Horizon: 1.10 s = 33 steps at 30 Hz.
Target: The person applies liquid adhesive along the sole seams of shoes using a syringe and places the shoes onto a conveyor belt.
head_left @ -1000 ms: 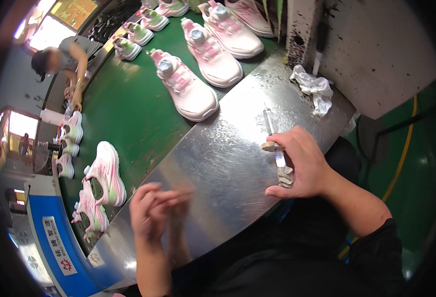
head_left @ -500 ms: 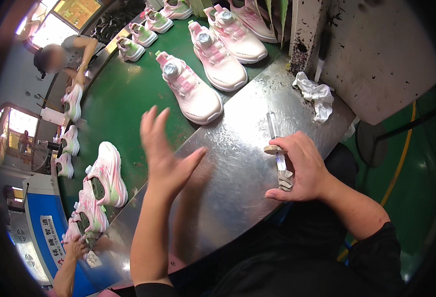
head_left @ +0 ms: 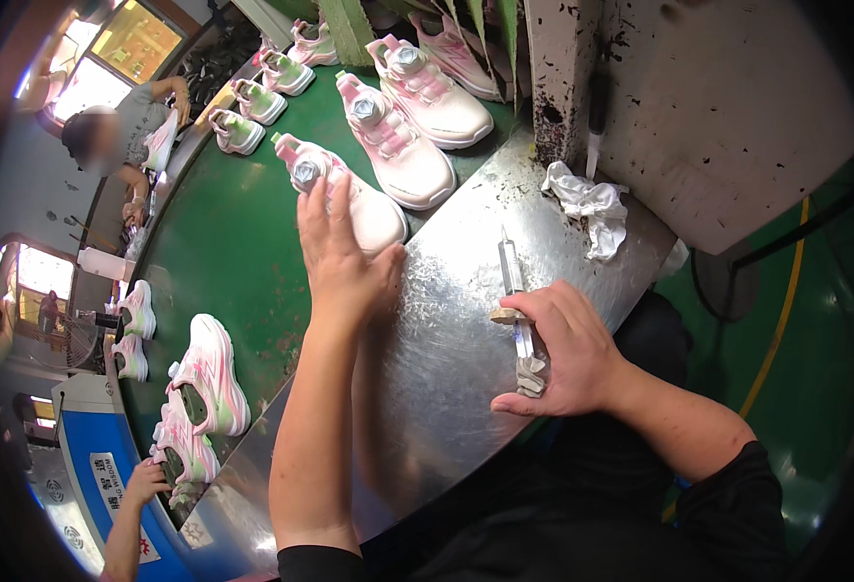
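A pink and white sneaker (head_left: 374, 218) with a round dial on its tongue sits at the green surface's near edge. Over its side lies my left hand (head_left: 335, 257), fingers stretched and thumb apart by the toe; whether it touches the shoe I cannot tell. My right hand (head_left: 573, 354) is closed around a syringe (head_left: 511, 267) above the metal table (head_left: 437, 407). The syringe's tip points away from me. A tan disc (head_left: 509, 315) sits round the barrel, and crumpled greyish wrapping (head_left: 530, 376) covers the plunger end, near my thumb.
More sneakers (head_left: 412, 160) stand behind, with others along the far edge and at left. A crumpled white cloth (head_left: 587, 206) lies beside a stained post (head_left: 553, 87). A co-worker's hand (head_left: 146, 480) touches shoes at lower left; another person (head_left: 146, 126) works across.
My left hand has moved forward over the nearest sneaker. My right hand still holds the syringe. The view has shifted, and the shoes at left have moved along.
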Each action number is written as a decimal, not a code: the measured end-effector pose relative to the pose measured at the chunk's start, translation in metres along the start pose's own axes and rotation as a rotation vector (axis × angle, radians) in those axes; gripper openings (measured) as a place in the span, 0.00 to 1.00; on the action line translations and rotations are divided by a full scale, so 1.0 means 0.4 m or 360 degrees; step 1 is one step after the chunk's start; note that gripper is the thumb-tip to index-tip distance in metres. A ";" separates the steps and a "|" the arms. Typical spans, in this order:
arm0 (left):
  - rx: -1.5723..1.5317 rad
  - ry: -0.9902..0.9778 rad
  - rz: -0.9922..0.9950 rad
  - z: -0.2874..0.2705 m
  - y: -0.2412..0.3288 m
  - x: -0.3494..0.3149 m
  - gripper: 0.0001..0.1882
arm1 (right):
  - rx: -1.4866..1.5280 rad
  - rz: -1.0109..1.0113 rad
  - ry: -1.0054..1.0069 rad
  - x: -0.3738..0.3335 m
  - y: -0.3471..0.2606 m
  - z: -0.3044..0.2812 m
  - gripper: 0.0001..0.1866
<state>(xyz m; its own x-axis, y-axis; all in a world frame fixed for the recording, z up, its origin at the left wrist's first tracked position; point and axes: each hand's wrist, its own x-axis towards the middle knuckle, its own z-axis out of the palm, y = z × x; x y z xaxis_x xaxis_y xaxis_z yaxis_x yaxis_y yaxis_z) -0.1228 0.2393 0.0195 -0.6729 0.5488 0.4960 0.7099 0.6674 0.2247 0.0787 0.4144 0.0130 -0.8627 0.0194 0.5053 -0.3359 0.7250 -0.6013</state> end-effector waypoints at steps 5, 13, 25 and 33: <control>-0.0448 -0.0023 -0.0166 -0.145 0.021 -0.147 0.57 | -0.0004 0.0040 -0.0005 -0.001 0.015 0.001 0.40; -0.1212 0.0836 -0.1436 -0.357 -0.293 -0.641 0.30 | -0.0176 -0.0147 -0.0068 -0.012 0.003 0.026 0.44; -0.0798 0.0769 -0.1362 -0.345 -0.466 -0.510 0.30 | 0.0148 0.0094 -0.0038 -0.041 0.028 0.062 0.48; -0.0974 0.0453 -0.1139 -0.447 -0.129 -0.629 0.39 | 0.0016 0.0000 -0.0147 -0.014 0.016 0.060 0.46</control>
<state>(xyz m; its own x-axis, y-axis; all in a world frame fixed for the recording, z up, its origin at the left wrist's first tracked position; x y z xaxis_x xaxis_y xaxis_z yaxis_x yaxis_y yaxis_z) 0.0470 -0.0232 0.0328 -0.9679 -0.0787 0.2386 0.1930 0.3748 0.9068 0.0724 0.4026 -0.0085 -0.8937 -0.0445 0.4464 -0.3393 0.7179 -0.6079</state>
